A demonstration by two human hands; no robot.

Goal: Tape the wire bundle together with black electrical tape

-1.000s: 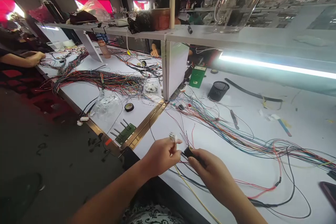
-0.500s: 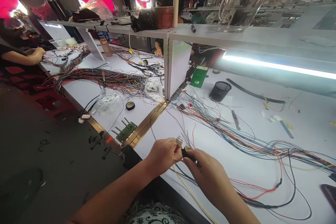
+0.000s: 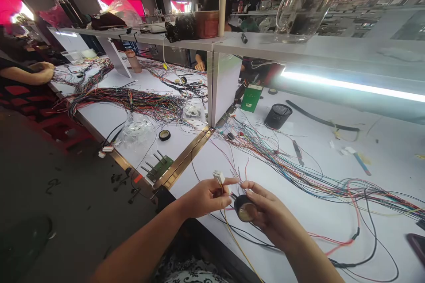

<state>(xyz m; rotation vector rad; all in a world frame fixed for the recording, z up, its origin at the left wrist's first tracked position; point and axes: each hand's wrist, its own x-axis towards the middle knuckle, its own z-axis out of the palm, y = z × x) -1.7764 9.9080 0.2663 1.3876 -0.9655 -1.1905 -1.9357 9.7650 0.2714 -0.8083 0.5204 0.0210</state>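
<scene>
head | left fingers (image 3: 222, 188) pinch white connector (image 3: 218, 177) | right fingers (image 3: 254, 190) grip tape roll (image 3: 245, 208)

A white plug (image 3: 218, 177), a black tape roll (image 3: 245, 208), a green box (image 3: 250, 97), a black mesh cup (image 3: 278, 116), many-coloured wires (image 3: 292, 168).

No text, brand or number can be read anywhere. The green box (image 3: 251, 98), well beyond the hands at the far side of the surface (image 3: 318, 212), carries a pale label (possibly printed, but too small and blurred to make out). The green board (image 3: 160, 167) shows no legible marking.
</scene>
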